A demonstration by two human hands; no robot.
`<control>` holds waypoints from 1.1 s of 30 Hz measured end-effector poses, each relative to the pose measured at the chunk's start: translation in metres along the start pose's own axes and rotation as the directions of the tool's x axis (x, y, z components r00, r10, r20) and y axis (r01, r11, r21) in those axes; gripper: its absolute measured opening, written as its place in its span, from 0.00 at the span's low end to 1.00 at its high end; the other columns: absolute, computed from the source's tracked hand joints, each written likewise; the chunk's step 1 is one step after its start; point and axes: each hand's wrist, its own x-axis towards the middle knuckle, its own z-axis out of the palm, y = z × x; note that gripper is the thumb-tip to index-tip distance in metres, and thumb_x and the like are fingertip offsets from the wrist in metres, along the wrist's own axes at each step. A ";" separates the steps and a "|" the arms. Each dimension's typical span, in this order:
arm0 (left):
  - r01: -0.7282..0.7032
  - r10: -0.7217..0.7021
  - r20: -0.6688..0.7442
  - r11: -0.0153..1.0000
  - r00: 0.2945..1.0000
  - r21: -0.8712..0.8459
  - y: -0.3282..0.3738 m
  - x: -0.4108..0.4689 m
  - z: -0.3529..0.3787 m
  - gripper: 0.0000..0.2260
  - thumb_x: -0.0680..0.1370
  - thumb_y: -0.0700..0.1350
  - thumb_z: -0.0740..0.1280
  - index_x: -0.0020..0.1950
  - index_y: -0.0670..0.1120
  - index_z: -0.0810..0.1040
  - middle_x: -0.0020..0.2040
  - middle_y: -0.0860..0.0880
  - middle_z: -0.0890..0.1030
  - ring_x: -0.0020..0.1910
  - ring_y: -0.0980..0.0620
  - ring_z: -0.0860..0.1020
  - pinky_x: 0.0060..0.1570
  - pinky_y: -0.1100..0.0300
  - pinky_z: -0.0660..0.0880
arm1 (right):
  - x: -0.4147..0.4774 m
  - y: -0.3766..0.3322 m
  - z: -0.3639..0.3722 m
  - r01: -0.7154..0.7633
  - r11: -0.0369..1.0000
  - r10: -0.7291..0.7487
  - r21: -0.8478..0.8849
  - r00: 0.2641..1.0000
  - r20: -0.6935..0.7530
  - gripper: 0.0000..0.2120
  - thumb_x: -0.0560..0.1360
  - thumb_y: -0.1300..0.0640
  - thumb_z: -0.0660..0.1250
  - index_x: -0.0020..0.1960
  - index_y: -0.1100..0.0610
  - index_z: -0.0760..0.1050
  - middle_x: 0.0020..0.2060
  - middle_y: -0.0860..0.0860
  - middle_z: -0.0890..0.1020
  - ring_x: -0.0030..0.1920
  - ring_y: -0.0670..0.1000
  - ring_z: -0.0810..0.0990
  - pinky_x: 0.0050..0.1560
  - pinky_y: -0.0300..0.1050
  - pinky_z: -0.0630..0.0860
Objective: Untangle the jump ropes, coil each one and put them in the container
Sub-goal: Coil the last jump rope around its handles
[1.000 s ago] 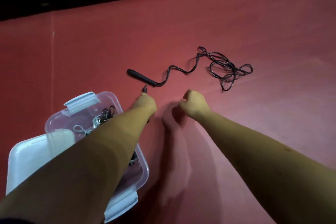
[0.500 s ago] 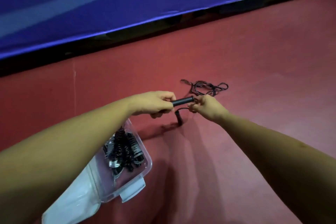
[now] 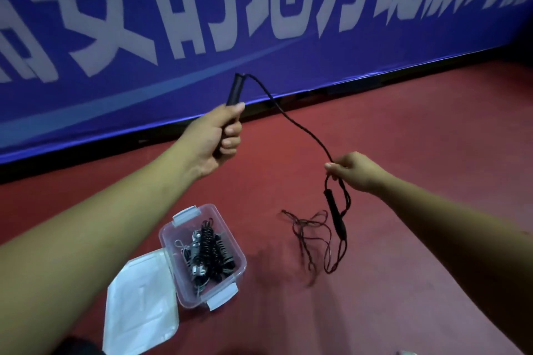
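A person stands over a red floor (image 3: 403,138). Up and beyond the clear plastic container (image 3: 168,251), the left hand (image 3: 215,138) is wrapped around a black jump rope handle (image 3: 235,92) that points upward. The cord (image 3: 300,127) slopes from the handle's top down to the right hand (image 3: 353,171), which pinches it. Below that hand, right of the container, hang the second handle (image 3: 334,215) and tangled loops (image 3: 311,236). The right hand is nearer the tangle, so it likely works the knots. Coiled ropes (image 3: 209,251) already fill the container, its lid (image 3: 141,305) lying alongside.
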 end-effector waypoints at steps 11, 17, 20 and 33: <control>0.153 -0.151 0.036 0.984 0.988 -0.089 -0.010 -0.070 0.041 0.09 0.80 0.37 0.61 0.41 0.47 0.69 0.39 0.44 0.84 0.35 0.49 0.83 0.27 0.67 0.74 | -0.072 -0.094 -0.030 0.136 0.989 -0.133 -0.051 0.990 0.046 0.16 0.81 0.51 0.65 0.42 0.61 0.81 0.35 0.53 0.84 0.33 0.49 0.80 0.35 0.42 0.72; 0.006 -0.009 -0.028 0.995 1.000 -0.099 -0.024 -0.074 0.045 0.13 0.78 0.33 0.62 0.41 0.48 0.64 0.61 0.40 0.81 0.44 0.41 0.85 0.19 0.68 0.61 | -0.098 -0.130 -0.002 0.188 0.977 -0.131 -0.096 0.896 0.424 0.24 0.83 0.46 0.58 0.33 0.57 0.72 0.31 0.54 0.85 0.29 0.47 0.78 0.34 0.38 0.71; -0.009 0.013 -0.014 0.973 1.000 0.229 -0.026 -0.077 0.036 0.07 0.78 0.37 0.67 0.48 0.47 0.71 0.60 0.46 0.83 0.35 0.45 0.83 0.21 0.66 0.62 | -0.099 -0.137 0.002 0.292 0.950 -0.200 -0.111 0.842 0.500 0.23 0.83 0.46 0.58 0.34 0.57 0.73 0.32 0.52 0.85 0.28 0.43 0.76 0.34 0.36 0.70; -0.113 0.026 0.132 0.695 0.991 0.710 -0.022 -0.079 0.005 0.07 0.80 0.45 0.68 0.44 0.43 0.76 0.24 0.54 0.72 0.21 0.57 0.66 0.22 0.66 0.63 | -0.084 -0.138 0.000 0.330 0.940 -0.341 0.084 0.906 0.252 0.18 0.79 0.49 0.69 0.31 0.51 0.77 0.21 0.41 0.72 0.24 0.42 0.67 0.28 0.34 0.63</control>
